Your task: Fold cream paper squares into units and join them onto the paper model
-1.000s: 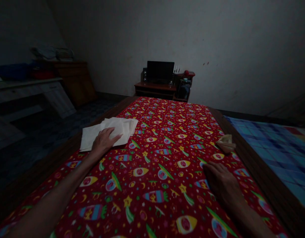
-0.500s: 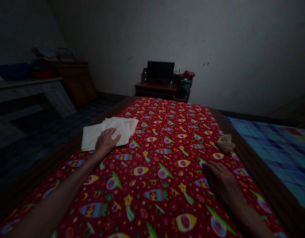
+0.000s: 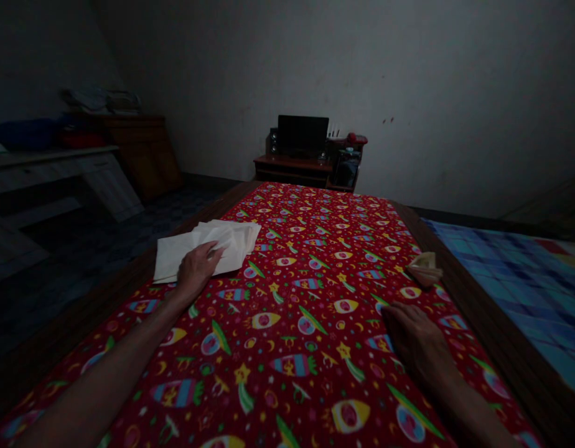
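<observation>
Napkins (image 3: 208, 246) pinched by left hand (image 3: 195, 269); right hand (image 3: 416, 339) flat, spread on tablecloth (image 3: 310, 249)

From where I stood, nothing bore writing I could read; the room was too dim.

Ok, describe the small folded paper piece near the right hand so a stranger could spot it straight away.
Start from the red patterned cloth covering the long table. Follow its right edge, just beyond the right hand, which rests flat on the cloth. There lies a small folded paper piece, tan and creased into a compact shape, unlike the flat white paper sheets under the left hand across the table.
</observation>
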Tool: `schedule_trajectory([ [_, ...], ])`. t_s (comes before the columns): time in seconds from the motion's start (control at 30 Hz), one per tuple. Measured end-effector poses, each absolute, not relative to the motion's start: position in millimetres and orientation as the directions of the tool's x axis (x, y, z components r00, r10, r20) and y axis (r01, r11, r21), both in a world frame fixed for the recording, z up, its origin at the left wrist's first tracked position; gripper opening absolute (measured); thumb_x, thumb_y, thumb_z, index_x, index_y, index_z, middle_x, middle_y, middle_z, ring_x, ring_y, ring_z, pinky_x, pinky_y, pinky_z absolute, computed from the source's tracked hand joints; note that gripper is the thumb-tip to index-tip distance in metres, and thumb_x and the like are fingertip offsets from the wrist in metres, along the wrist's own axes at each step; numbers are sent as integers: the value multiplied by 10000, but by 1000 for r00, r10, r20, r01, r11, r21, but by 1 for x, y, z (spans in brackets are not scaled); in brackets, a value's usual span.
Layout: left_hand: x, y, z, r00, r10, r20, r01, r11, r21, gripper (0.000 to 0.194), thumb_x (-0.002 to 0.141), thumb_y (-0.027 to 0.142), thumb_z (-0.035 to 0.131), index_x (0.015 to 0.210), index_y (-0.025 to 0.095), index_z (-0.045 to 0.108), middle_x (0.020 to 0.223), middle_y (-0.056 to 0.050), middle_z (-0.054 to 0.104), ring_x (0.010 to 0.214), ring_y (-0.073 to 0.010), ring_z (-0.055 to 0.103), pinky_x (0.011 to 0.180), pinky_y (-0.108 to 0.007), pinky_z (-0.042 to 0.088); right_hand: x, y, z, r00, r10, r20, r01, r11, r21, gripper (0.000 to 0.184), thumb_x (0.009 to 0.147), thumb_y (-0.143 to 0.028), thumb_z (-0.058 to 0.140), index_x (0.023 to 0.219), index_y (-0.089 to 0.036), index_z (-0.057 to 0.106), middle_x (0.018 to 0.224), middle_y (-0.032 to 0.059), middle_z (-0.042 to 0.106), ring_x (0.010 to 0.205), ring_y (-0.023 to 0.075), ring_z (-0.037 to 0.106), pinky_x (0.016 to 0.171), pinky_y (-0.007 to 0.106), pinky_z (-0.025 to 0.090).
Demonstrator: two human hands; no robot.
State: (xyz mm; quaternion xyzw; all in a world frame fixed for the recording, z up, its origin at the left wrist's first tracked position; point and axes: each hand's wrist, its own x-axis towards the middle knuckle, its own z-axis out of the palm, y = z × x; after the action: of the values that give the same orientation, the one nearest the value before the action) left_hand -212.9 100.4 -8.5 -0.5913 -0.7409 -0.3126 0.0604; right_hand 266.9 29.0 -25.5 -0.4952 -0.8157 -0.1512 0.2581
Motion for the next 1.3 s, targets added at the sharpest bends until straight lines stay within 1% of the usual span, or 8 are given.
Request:
schedule_trajectory([
  [0.2, -224, 99, -7, -340, 803, 490, 860, 53, 508, 397, 818, 352, 418, 995, 125, 691, 1035, -89, 696, 963, -235, 640, 896, -294, 462, 267, 29, -23, -390, 733, 558, 874, 486, -27, 253, 913, -249, 407, 974, -141, 628, 987, 124, 641, 873, 233, 583, 736, 365, 493],
  [0.57, -195, 66, 34, -342, 789, 510, 715, -134, 686, 379, 768, 434, 513, 947, 157, 701, 925, -39, 723, 841, -227, 659, 751, -307, 529, 263, 27, -20, -357, 756, 548, 889, 455, -48, 249, 907, -243, 406, 956, -158, 635, 976, 116, 652, 855, 233, 588, 735, 366, 486],
  [0.7, -155, 48, 52, -197, 828, 525, 638, -298, 710, 312, 811, 394, 508, 930, 187, 708, 963, -35, 716, 872, -213, 659, 793, -327, 525, 263, 27, -20, -365, 751, 550, 885, 463, -45, 255, 906, -235, 405, 961, -144, 636, 980, 127, 651, 853, 238, 591, 733, 372, 490],
  [0.87, -93, 37, 57, 363, 631, 685, 197, -771, 606, 227, 870, 312, 522, 889, 203, 720, 988, -77, 710, 1044, -224, 599, 918, -400, 460, 262, 28, -21, -322, 759, 566, 876, 465, -125, 288, 907, -274, 425, 1098, -148, 600, 991, 127, 651, 881, 242, 603, 759, 387, 499],
  [0.97, -64, 31, 45, 599, 496, 628, 70, -814, 577, 236, 893, 314, 500, 945, 223, 712, 1061, -79, 691, 1123, -223, 553, 968, -407, 419, 258, 24, -19, -291, 765, 574, 825, 505, -254, 592, 871, -354, 499, 1397, -158, 315, 1238, 165, 544, 1101, 268, 541, 880, 431, 477],
  [1.07, -50, 26, 26, 723, 423, 546, 58, -825, 562, 329, 921, 379, 417, 977, 240, 710, 1139, -73, 657, 1243, -233, 442, 1017, -408, 369, 251, 16, -11, -350, 765, 540, 736, 581, -347, 818, 835, -374, 551, 1468, -182, 70, 1444, 186, 311, 1298, 283, 358, 977, 462, 419],
  [1.17, -53, 23, 10, 787, 400, 469, 84, -823, 562, 411, 932, 423, 335, 1014, 257, 702, 1186, -68, 631, 1301, -247, 362, 1054, -431, 319, 243, 7, -4, -478, 746, 464, 672, 650, -354, 693, 842, -323, 552, 1443, -221, 223, 1474, 160, 267, 1330, 278, 308, 996, 459, 404],
  [1.3, -66, 21, -5, 784, 451, 426, 127, -789, 602, 357, 935, 337, 361, 1006, 286, 707, 1231, -61, 603, 1317, -246, 337, 1042, -434, 342, 232, 0, -2, -632, 635, 444, 556, 771, -312, 288, 876, -237, 510, 1145, -268, 607, 1364, 107, 469, 1262, 238, 423, 966, 431, 427],
])
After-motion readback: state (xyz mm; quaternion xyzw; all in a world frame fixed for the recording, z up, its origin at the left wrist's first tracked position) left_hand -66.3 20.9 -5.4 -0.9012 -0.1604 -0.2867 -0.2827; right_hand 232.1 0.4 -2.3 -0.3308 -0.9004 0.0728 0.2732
